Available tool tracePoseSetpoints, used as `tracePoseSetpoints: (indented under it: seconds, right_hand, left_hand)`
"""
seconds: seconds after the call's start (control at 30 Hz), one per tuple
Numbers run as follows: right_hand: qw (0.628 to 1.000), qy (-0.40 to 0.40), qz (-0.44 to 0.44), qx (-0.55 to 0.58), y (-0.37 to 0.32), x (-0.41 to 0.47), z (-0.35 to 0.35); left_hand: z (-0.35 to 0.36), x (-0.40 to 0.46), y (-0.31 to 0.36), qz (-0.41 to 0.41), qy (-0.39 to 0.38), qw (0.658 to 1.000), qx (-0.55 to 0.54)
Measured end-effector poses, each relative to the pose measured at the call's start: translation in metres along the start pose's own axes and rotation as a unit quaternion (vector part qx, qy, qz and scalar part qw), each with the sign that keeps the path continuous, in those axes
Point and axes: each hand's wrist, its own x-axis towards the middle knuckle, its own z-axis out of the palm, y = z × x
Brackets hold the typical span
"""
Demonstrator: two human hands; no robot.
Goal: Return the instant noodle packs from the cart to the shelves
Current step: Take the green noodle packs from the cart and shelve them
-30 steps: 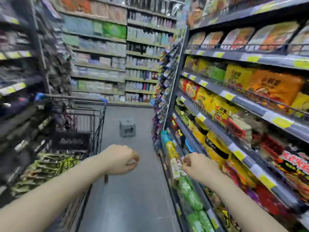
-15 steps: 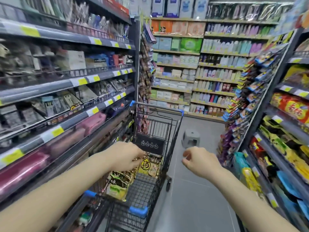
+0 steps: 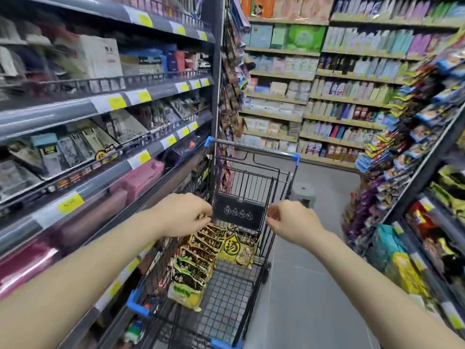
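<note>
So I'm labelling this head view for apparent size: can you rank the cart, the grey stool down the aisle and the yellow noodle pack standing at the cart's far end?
1. Cart, by far the largest.
2. and 3. Grey stool and yellow noodle pack look about alike; the stool is farther from the camera, so I won't rank them.

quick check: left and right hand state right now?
Left hand: fingers loosely curled, holding nothing, above the black wire shopping cart.
Right hand: loosely curled, holding nothing.
</note>
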Motion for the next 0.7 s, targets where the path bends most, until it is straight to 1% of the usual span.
tracePoseSetpoints:
  seconds: [0.17,0.4,0.57,0.7]
  right_hand:
    - [1.000,0.005,0.019,0.007,0.015,0.061,0.011]
    - [0.997,-0.019,0.066,0.034,0.031,0.137,0.043]
    - [0.990,-0.044,0.120,0.055,0.043,0.184,0.087]
    - [0.981,-0.065,0.166,0.072,0.052,0.218,0.142]
  left_hand:
    - [0.009,0.051,-0.040,-0.013,-0.012,1.000,-0.016]
    - [0.039,0.114,-0.091,-0.009,-0.048,0.998,-0.046]
    - [0.075,0.165,-0.124,0.022,-0.076,0.995,-0.057]
    - [0.122,0.209,-0.147,0.052,-0.110,0.990,-0.075]
